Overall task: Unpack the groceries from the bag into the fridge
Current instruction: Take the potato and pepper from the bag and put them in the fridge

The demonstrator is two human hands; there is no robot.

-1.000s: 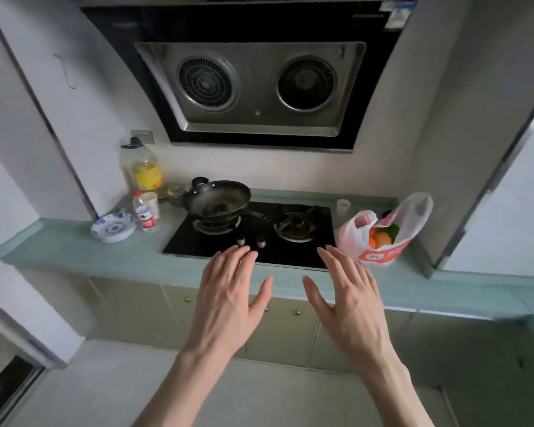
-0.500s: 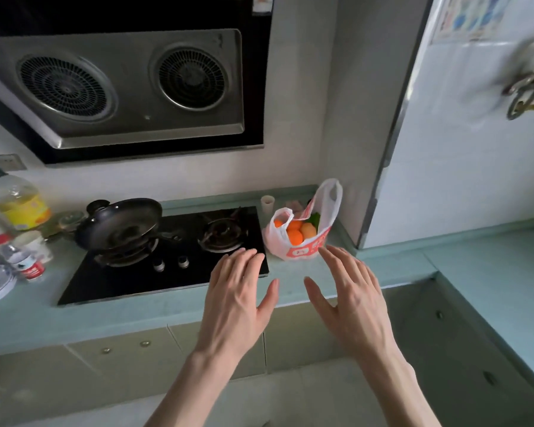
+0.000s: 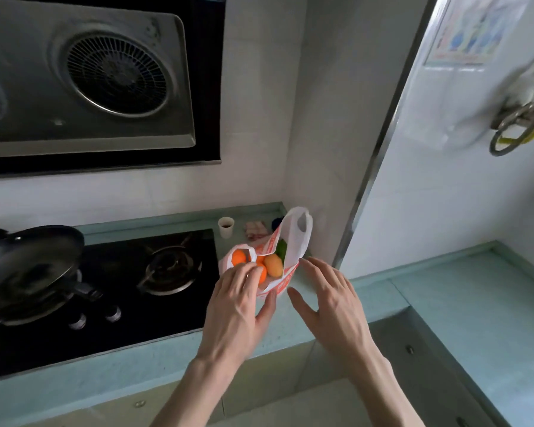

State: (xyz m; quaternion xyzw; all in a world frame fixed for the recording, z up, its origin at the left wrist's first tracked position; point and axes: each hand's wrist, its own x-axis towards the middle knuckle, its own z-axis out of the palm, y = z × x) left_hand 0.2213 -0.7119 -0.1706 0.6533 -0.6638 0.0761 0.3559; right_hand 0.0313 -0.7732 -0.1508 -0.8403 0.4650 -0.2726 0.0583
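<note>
I'm reaching my left hand (image 3: 238, 306), fingers curling, into the bag (image 3: 285, 272), touching an orange (image 3: 261, 274); right hand (image 3: 330, 300) hovering, spread, at three o'clock. Thin, floppy plastic: taking the handles looks safest.

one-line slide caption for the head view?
Left hand reaches into the plastic grocery bag of oranges beside the stove; right hand open.

The print on the bag (image 3: 282, 280) is unreadable.

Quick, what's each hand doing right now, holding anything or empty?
Left hand: fingers curled at the near rim of the white and red plastic grocery bag; whether it actually grips cannot be told.
Right hand: open, fingers spread beside the bag, holding nothing.
</note>
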